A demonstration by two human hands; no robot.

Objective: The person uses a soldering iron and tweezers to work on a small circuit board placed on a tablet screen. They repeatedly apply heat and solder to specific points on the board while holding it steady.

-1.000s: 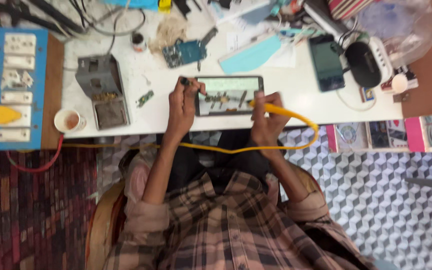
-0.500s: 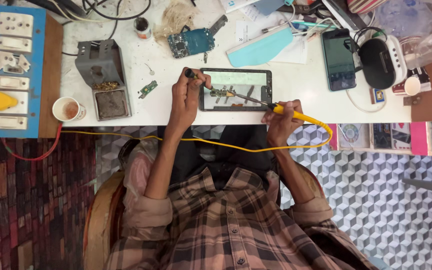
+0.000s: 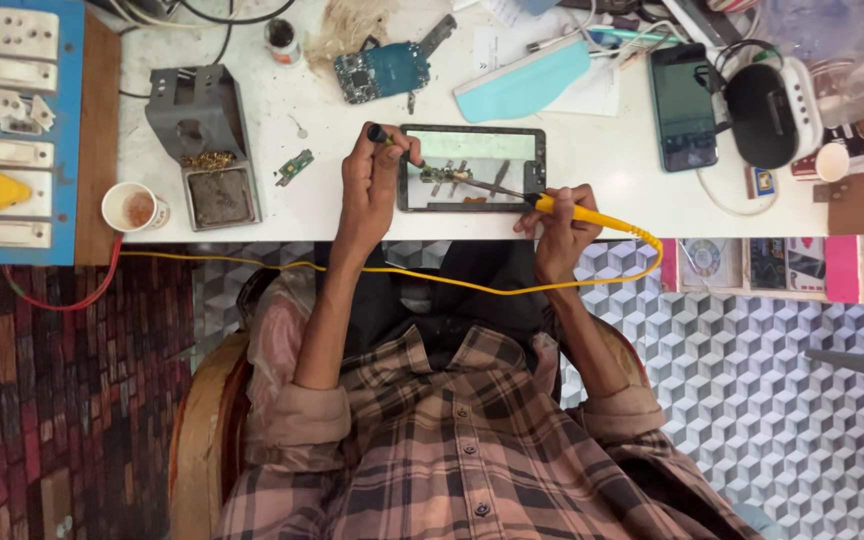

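Tablet (image 3: 472,168), opened and lying face-up at upper centre of the frame near the front edge of the white surface (image 3: 592,200), carries the work point. Largest hazard: the yellow cord (image 3: 402,270) loops off the surface edge across the lap; a snag there would likely jerk the tip across the exposed parts. Next: the soldering iron (image 3: 552,205), held in a closed grip by the right hand (image 3: 562,225), has its tip inside the tablet; dwelling too long could probably scorch a pad or bridge joints. The left hand (image 3: 372,185), grip closed on a small dark tool (image 3: 380,134), rests on the tablet's left edge; a slip would bring fingers near the hot tip. Smallest: the loose green board (image 3: 295,166), centre-left, could be knocked off.
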